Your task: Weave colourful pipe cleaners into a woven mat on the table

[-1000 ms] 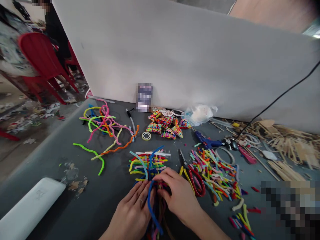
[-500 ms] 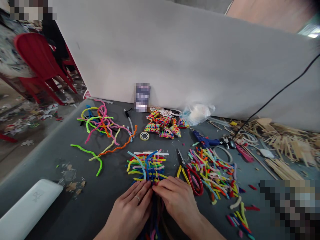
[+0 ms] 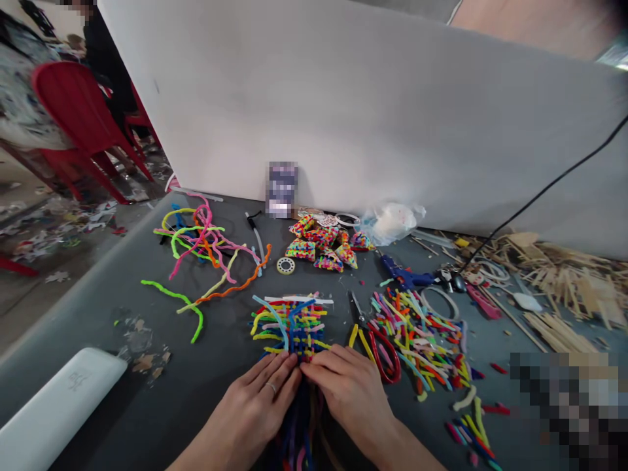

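A woven mat of colourful pipe cleaners (image 3: 309,325) lies in front of me, with loose ends sticking out to its left and long strands hanging toward my body. My left hand (image 3: 262,396), a ring on one finger, grips its near edge with the fingers close together. Beside it my right hand (image 3: 348,386) pinches the same edge, thumb and fingertips almost touching the left ones. The hands hide the part of the weave under them. Scissors (image 3: 385,356) with red and yellow handles lie just right of the mat, next to a heap of short cut pipe cleaners (image 3: 417,330).
Long pipe cleaners (image 3: 201,239) lie tangled at the back left. Several small woven pieces (image 3: 321,245) sit at the back, near a blue glue gun (image 3: 405,273). A white power bank (image 3: 63,405) lies at front left, wooden sticks (image 3: 574,281) at right.
The whole view has shifted slightly. Both hands stay at the mat's near edge with hardly any change in their grip.
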`<state>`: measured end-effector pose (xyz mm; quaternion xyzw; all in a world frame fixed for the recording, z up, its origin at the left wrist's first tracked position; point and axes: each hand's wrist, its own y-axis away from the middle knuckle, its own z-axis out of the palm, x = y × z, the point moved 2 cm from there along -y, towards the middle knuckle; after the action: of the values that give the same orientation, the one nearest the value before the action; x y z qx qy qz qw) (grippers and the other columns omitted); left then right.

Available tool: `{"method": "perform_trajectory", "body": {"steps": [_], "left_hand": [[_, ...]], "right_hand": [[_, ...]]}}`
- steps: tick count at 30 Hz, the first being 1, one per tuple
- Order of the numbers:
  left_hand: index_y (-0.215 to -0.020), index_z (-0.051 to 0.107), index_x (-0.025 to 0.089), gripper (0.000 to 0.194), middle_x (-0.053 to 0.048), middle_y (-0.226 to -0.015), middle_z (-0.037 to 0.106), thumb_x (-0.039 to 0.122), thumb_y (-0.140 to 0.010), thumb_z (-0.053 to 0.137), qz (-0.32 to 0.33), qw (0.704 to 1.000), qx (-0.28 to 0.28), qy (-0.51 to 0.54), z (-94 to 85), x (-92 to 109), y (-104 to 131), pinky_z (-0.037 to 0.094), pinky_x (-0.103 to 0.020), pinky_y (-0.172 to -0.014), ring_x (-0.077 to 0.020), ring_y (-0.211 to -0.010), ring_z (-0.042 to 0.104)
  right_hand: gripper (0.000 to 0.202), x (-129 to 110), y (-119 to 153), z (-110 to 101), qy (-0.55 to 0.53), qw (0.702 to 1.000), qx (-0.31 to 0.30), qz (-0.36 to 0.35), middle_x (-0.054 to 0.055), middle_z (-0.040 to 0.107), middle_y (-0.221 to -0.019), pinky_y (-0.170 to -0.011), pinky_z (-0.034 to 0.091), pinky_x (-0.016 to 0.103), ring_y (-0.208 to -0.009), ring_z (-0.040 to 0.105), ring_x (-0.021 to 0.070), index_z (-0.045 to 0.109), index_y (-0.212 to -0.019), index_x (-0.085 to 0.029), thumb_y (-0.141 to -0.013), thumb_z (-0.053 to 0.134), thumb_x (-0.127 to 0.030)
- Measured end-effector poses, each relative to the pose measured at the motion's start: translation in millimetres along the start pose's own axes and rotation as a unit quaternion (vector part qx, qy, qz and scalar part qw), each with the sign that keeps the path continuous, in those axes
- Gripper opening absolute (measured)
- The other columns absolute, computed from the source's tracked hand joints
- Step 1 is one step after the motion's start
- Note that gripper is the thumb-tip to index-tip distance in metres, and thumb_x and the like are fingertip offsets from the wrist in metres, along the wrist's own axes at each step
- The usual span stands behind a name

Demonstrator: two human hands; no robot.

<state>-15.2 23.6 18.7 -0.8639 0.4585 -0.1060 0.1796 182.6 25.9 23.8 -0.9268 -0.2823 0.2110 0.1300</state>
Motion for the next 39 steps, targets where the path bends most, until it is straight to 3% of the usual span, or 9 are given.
{"method": "perform_trajectory", "body": {"steps": [5, 10, 17, 22, 26, 28, 34, 39], "left_hand": [[-0.128, 0.065, 0.013, 0.046, -0.008, -0.133, 0.07, 0.003, -0.094, 0.036, -0.016, 0.999, 0.025, 0.02, 2.3, 0.3, -0.4, 0.057, -0.032, -0.101, -0.0183, -0.118, 0.069], [-0.122, 0.068, 0.013, 0.036, -0.013, -0.129, 0.071, 0.011, -0.097, 0.043, -0.012, 0.999, 0.05, 0.015, 3.1, 2.7, -0.9, 0.06, -0.038, -0.097, -0.0246, -0.116, 0.071], [-0.126, 0.066, 0.017, 0.04, -0.015, -0.135, 0.067, 0.011, -0.092, 0.046, 0.001, 0.999, 0.019, 0.026, 3.8, 6.7, 3.6, 0.058, -0.043, -0.101, -0.0298, -0.126, 0.064], [-0.113, 0.069, 0.015, 0.038, -0.015, -0.133, 0.068, 0.006, -0.089, 0.042, -0.025, 0.998, 0.024, 0.045, 5.7, 6.8, 1.6, 0.057, -0.039, -0.102, -0.0265, -0.124, 0.065], [-0.111, 0.069, 0.012, 0.039, -0.014, -0.13, 0.07, 0.002, -0.088, 0.039, -0.026, 0.998, 0.053, 0.036, 5.9, 6.2, 1.3, 0.057, -0.036, -0.102, -0.0239, -0.121, 0.068], [-0.116, 0.069, 0.012, 0.044, -0.013, -0.13, 0.071, 0.001, -0.086, 0.039, -0.022, 0.997, 0.066, 0.029, 6.1, 6.0, 1.9, 0.058, -0.036, -0.101, -0.0238, -0.12, 0.068], [-0.121, 0.069, 0.017, 0.045, -0.013, -0.131, 0.07, 0.004, -0.088, 0.042, -0.02, 0.998, 0.051, 0.025, 5.7, 6.4, 2.5, 0.057, -0.038, -0.103, -0.0243, -0.123, 0.067], [-0.12, 0.068, 0.016, 0.043, -0.014, -0.133, 0.068, 0.005, -0.087, 0.043, -0.02, 0.999, 0.031, 0.021, 4.5, 9.4, 2.3, 0.056, -0.04, -0.103, -0.0267, -0.125, 0.065]], "right_hand": [[0.025, -3.6, -0.8, -0.6, 0.046, 0.997, -0.031, -0.047, 0.0, 0.069, -0.084, -0.07, 0.034, 0.036, -0.076, 0.056, 0.0189, 0.069, -0.097, -0.02, -0.106, 0.045, -0.021], [0.009, 2.3, -1.7, -1.4, -0.028, 0.999, -0.022, 0.02, -0.004, 0.071, -0.088, -0.071, 0.035, 0.033, -0.08, 0.06, 0.0171, 0.07, -0.097, -0.026, -0.098, 0.065, -0.018], [0.021, 4.8, -0.5, -1.9, -0.035, 0.997, -0.046, 0.042, -0.006, 0.071, -0.095, -0.074, 0.037, 0.031, -0.086, 0.062, 0.0156, 0.07, -0.099, -0.028, -0.092, 0.07, -0.009], [0.016, 0.8, 0.9, -3.0, 0.033, 0.998, -0.047, -0.017, -0.004, 0.07, -0.092, -0.07, 0.037, 0.034, -0.081, 0.06, 0.0171, 0.069, -0.102, -0.025, -0.094, 0.068, -0.012], [0.009, -8.6, 2.3, -2.8, 0.098, 0.984, -0.098, -0.112, 0.002, 0.069, -0.092, -0.068, 0.04, 0.036, -0.08, 0.058, 0.0203, 0.068, -0.097, -0.017, -0.092, 0.066, -0.01], [0.009, -8.5, 0.7, -3.1, 0.1, 0.979, -0.123, -0.125, 0.003, 0.069, -0.093, -0.07, 0.042, 0.036, -0.083, 0.06, 0.0211, 0.068, -0.095, -0.016, -0.092, 0.065, -0.009], [0.022, 9.7, -10.5, -6.9, -0.086, 0.986, -0.135, 0.045, -0.004, 0.071, -0.092, -0.072, 0.045, 0.024, -0.086, 0.065, 0.0126, 0.075, -0.101, -0.027, -0.095, 0.064, -0.009], [0.014, 6.2, -17.7, -8.9, -0.116, 0.978, -0.132, 0.109, -0.003, 0.071, -0.088, -0.076, 0.046, 0.024, -0.085, 0.066, 0.0133, 0.077, -0.091, -0.027, -0.093, 0.069, -0.015]]}}
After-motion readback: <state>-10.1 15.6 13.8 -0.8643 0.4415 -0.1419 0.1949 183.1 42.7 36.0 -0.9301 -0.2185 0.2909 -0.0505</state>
